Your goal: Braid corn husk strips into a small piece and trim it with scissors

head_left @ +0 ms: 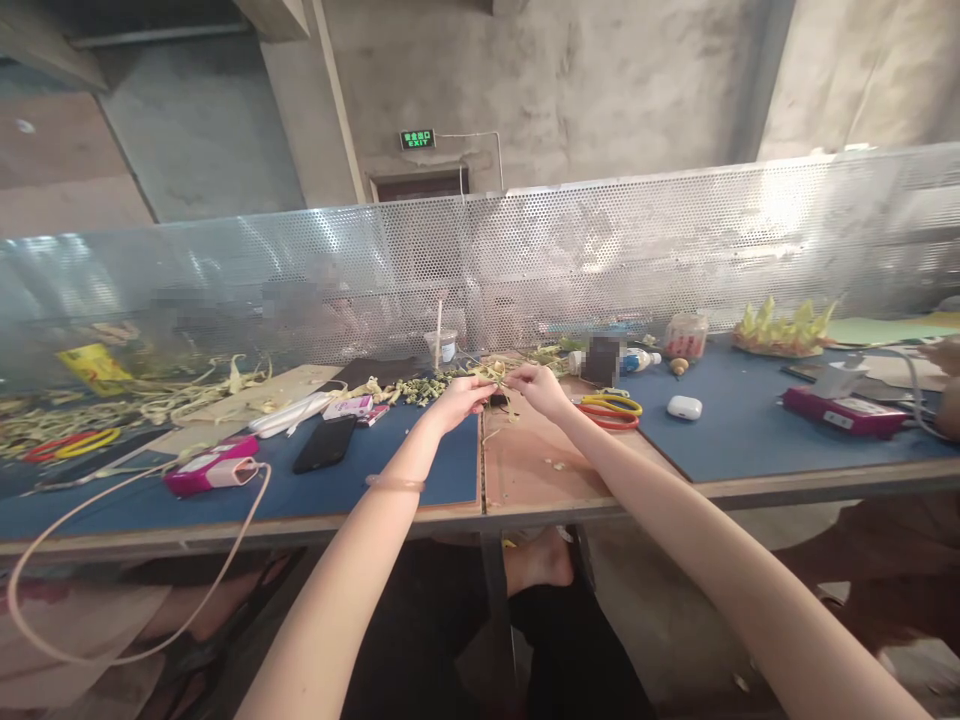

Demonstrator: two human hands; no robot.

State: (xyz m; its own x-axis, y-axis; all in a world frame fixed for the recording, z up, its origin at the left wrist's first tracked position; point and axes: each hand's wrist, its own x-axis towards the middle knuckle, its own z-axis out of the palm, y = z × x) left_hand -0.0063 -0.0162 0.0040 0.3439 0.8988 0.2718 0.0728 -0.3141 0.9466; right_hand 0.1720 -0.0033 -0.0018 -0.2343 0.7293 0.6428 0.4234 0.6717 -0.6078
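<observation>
Fingers (480, 388) around half-hidden greenish strip (511, 404)

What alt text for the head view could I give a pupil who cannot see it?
A person's left hand and right hand almost meet above a worktable, pinching pale strands too small to make out clearly. A black phone lies left of them, a white case right, and a perforated metal screen stands behind.
</observation>
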